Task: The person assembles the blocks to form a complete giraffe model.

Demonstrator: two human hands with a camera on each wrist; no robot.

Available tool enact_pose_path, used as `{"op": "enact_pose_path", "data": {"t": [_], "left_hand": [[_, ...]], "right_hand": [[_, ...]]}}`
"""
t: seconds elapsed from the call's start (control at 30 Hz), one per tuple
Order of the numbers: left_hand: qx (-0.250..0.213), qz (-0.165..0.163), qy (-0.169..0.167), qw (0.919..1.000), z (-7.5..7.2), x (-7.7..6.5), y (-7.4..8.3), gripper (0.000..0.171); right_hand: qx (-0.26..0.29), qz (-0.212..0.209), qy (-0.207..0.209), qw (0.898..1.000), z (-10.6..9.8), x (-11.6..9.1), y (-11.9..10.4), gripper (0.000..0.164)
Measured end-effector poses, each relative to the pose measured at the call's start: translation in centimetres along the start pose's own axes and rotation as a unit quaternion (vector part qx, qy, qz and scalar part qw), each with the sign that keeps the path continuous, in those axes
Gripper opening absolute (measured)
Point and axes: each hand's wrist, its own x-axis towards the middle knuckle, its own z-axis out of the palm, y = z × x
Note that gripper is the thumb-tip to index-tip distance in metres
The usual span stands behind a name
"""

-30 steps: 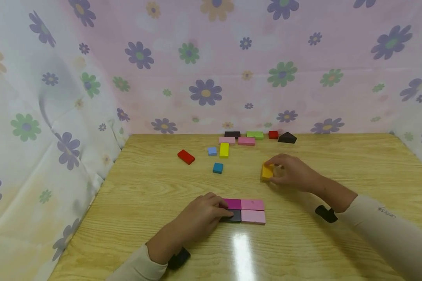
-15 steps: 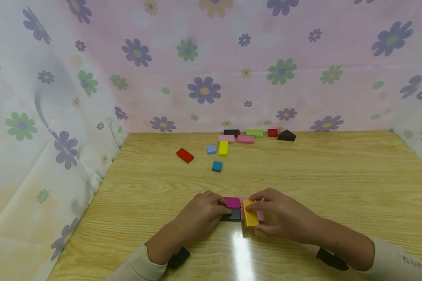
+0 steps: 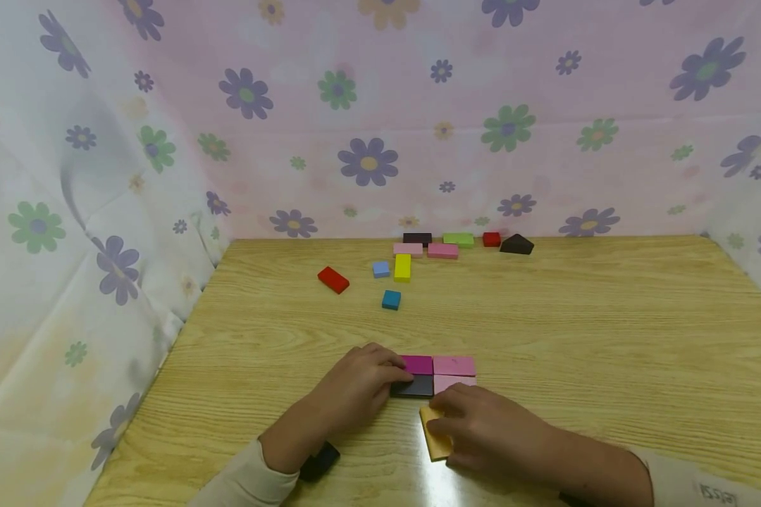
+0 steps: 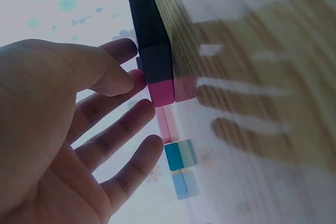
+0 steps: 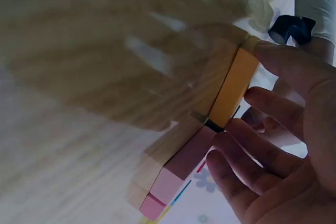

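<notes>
Magenta (image 3: pixel 421 364), black (image 3: pixel 421 386), pink (image 3: pixel 454 365) and light pink (image 3: pixel 445 382) blocks lie flat together in a two-by-two group near the table's middle. My left hand (image 3: pixel 357 384) rests at the group's left side, thumb and fingertips touching the black and magenta blocks with fingers loosely extended. Just in front of the group, my right hand (image 3: pixel 497 433) pinches an orange block (image 5: pixel 233 87) between its thumb and fingers. That block is slightly slanted on the table, its far end close to the light pink block. In the head view, the right hand hides part of both.
Behind the group lie a blue block (image 3: pixel 391 300), a light blue block (image 3: pixel 381 270), a yellow block (image 3: pixel 402 268) and a red block (image 3: pixel 333 279). Several more blocks, including a black triangle (image 3: pixel 516 244), line the back edge by the flowered cloth (image 3: pixel 380 120).
The right hand has brought the orange block from the back right, over the pink blocks, down to the front of the group. The left hand has stayed nearly in place.
</notes>
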Motion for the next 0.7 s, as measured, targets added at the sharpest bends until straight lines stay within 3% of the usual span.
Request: {"op": "enact_pose_path", "data": {"t": [0.3, 0.53, 0.7], "left_hand": [[-0.011, 0.0, -0.009, 0.9999, -0.14, 0.0, -0.14, 0.03], [-0.027, -0.007, -0.031, 0.9991, -0.4, -0.02, -0.48, 0.03], [-0.031, -0.009, -0.043, 0.9986, -0.57, -0.01, -0.45, 0.03]], "right_hand": [[-0.013, -0.097, 0.064, 0.993, 0.24, -0.32, -0.23, 0.012], [-0.021, -0.099, 0.052, 0.994, 0.18, -0.22, -0.4, 0.006], [-0.034, -0.101, 0.03, 0.994, 0.32, 0.43, -0.59, 0.01]]}}
